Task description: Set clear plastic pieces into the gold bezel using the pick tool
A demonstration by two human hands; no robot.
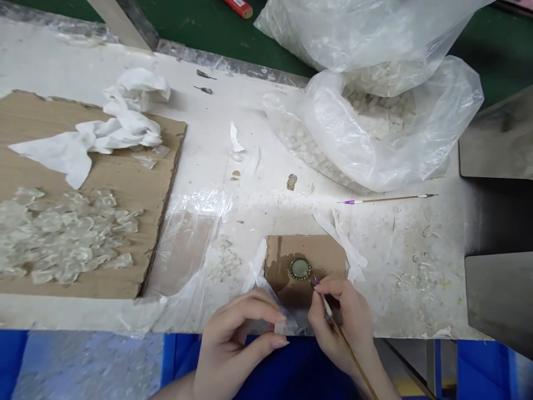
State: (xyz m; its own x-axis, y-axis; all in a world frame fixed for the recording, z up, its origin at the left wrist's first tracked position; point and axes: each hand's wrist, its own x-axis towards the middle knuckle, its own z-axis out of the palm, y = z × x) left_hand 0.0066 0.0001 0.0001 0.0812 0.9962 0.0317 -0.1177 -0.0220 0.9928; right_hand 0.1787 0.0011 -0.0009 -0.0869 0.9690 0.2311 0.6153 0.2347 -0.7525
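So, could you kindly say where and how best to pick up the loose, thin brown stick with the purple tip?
Likely mid-shaft, from above: the thin brown stick lies flat, its middle bare, while both ends taper to fine points.

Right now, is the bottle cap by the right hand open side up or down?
Up: the bottle cap shows its crimped rim circling a pale inside. Cannot tell how full.

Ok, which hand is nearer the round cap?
Right. The right hand is just below and right of the round cap in view; the left hand is farther, below and left.
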